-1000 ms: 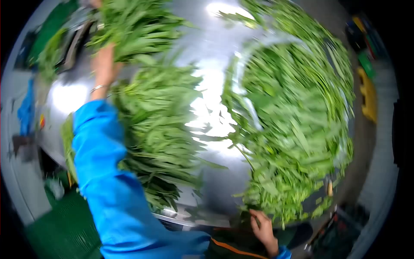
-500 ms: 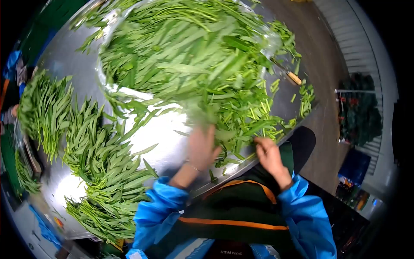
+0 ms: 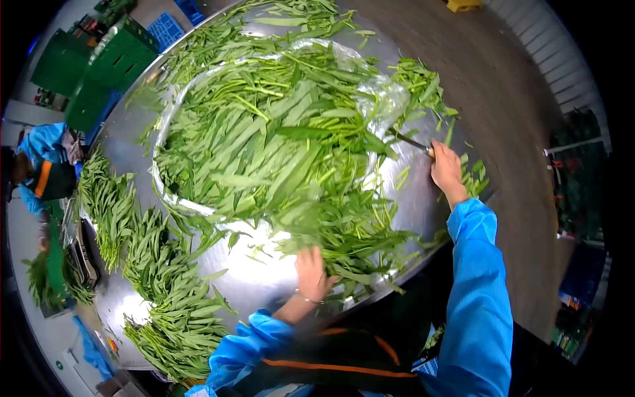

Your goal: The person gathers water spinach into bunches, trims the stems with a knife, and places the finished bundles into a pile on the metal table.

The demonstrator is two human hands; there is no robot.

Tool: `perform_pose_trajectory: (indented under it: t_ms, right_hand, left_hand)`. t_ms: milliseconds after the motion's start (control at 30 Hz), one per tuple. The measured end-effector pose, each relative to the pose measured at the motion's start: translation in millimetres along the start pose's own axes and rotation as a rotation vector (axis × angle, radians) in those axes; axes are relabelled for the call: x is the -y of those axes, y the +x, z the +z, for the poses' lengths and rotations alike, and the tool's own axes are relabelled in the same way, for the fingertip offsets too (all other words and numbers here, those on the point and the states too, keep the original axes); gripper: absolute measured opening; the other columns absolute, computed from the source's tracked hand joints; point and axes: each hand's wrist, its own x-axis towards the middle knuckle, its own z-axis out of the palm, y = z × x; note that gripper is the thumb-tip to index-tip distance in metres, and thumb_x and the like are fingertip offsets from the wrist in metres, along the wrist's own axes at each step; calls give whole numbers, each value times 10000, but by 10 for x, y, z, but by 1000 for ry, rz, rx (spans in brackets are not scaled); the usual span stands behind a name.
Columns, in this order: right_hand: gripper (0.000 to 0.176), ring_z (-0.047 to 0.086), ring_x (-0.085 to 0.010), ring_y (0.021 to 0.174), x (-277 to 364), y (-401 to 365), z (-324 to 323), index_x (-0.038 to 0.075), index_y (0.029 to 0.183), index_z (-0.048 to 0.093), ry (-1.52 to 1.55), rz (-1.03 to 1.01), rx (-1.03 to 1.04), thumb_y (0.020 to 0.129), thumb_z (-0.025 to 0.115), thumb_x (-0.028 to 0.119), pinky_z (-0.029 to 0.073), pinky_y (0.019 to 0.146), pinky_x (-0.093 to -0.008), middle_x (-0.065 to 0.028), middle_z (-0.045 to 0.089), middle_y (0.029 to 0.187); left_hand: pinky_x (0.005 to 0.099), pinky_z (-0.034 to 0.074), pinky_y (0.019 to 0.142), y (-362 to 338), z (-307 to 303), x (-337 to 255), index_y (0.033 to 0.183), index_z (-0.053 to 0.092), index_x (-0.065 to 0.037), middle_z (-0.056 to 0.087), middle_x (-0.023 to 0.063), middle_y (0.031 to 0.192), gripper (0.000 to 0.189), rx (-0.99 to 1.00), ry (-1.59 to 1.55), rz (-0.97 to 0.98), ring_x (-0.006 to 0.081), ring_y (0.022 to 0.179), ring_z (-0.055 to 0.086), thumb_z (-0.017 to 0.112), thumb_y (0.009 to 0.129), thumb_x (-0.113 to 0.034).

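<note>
My right hand is closed around the handle of a knife, whose blade points left toward a clear plastic sheet. My left hand is at the near edge of the big heap of water spinach, closed on some leafy stems blurred by motion. Part of its grip is hidden by the leaves. The heap lies on and spills past a plastic-lined round rim on the metal table. Loose cut pieces surround it.
Bundles of water spinach lie in a row along the left side. Another person in blue sleeves is at the far left, near a scale. Green crates are stacked behind. The table edge runs close to my body.
My right hand has reached forward and right from the near table edge and taken hold of the knife. My left hand stays by the heap's near edge. The head view has shifted.
</note>
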Motion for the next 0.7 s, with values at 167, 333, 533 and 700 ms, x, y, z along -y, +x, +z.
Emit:
perform_pose_trajectory:
  t_ms: [167,333,533,700]
  right_hand:
    - [381,566,-242,972,-521,71,29,47,1130,556,205,231,-139,755,574,114,457,814,-380,-152,578,1080]
    - [345,546,-106,826,-418,-395,-838,13,1195,491,1247,717,-198,875,526,137,460,711,-248,-58,567,954]
    - [387,538,-132,807,55,-716,-839,25,1245,446,1733,670,-165,870,505,96,464,714,-256,-56,543,999]
    - [416,546,-140,804,439,-633,-968,19,1247,450,1847,555,67,837,509,57,464,727,-256,-68,547,996]
  left_hand:
    - [468,363,866,1089,381,-1122,1155,497,14,401,202,1219,693,54,-89,234,365,1073,409,778,586,-264]
    - [442,449,801,2346,-120,-1866,1391,182,-108,495,243,1128,911,208,-67,500,390,970,527,722,681,-295]
    - [403,493,721,2560,-1832,-747,1097,576,-74,622,186,870,363,-388,34,526,354,788,594,512,748,0]
    - [373,476,792,2918,-2431,766,1118,593,-207,589,89,1069,369,-45,586,403,296,988,544,627,753,-172]
